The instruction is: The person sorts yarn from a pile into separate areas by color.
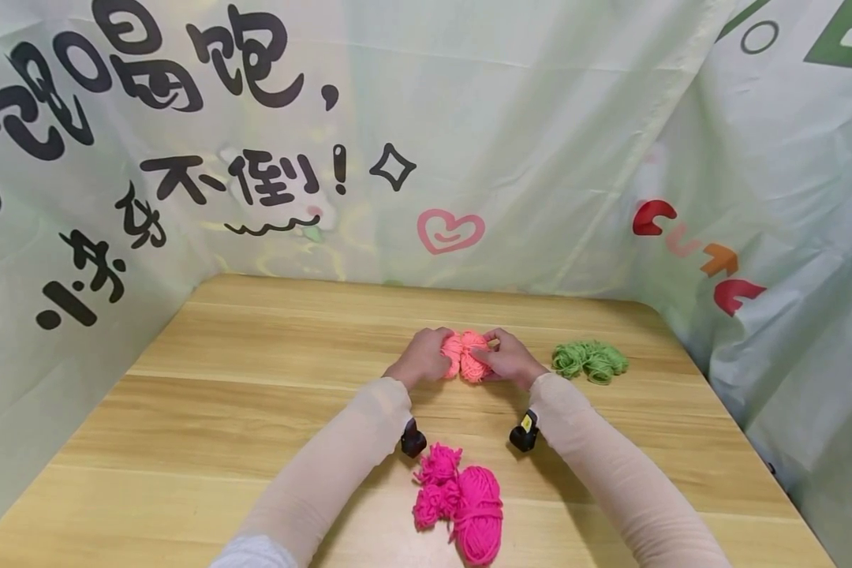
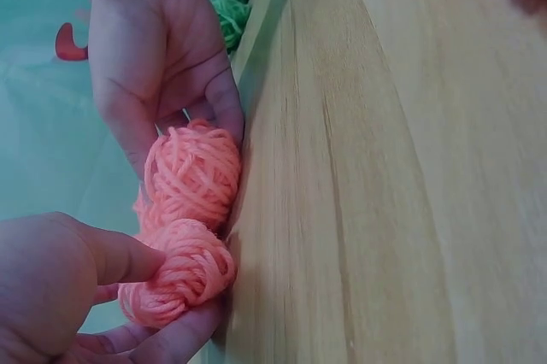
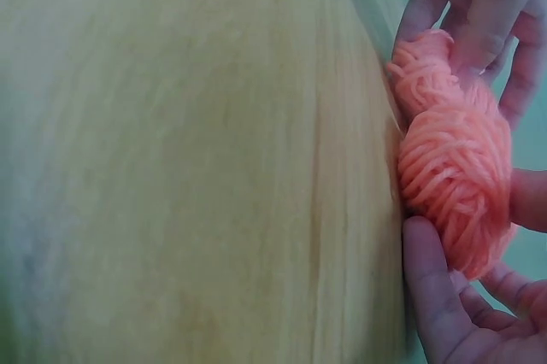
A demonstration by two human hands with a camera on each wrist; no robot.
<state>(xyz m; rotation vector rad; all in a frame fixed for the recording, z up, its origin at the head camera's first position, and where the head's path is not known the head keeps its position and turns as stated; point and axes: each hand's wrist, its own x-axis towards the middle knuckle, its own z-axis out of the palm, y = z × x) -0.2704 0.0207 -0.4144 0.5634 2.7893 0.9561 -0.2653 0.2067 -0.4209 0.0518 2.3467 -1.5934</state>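
Note:
Toward the back of the table, a coral-pink yarn bundle made of two rounded lobes lies between both hands. My left hand pinches its left lobe, thumb on the near side and fingers beneath, as the left wrist view shows at the thumb. On the other side my right hand grips the larger right lobe between thumb and fingers. In the right wrist view, the fingers curve under that lobe. The bundle's underside is partly hidden by the hands.
Green yarn lies right of my right hand. Nearer the front, between the forearms, sits magenta yarn with smaller tufts beside it. Printed cloth curtains border the wooden table at the back and sides.

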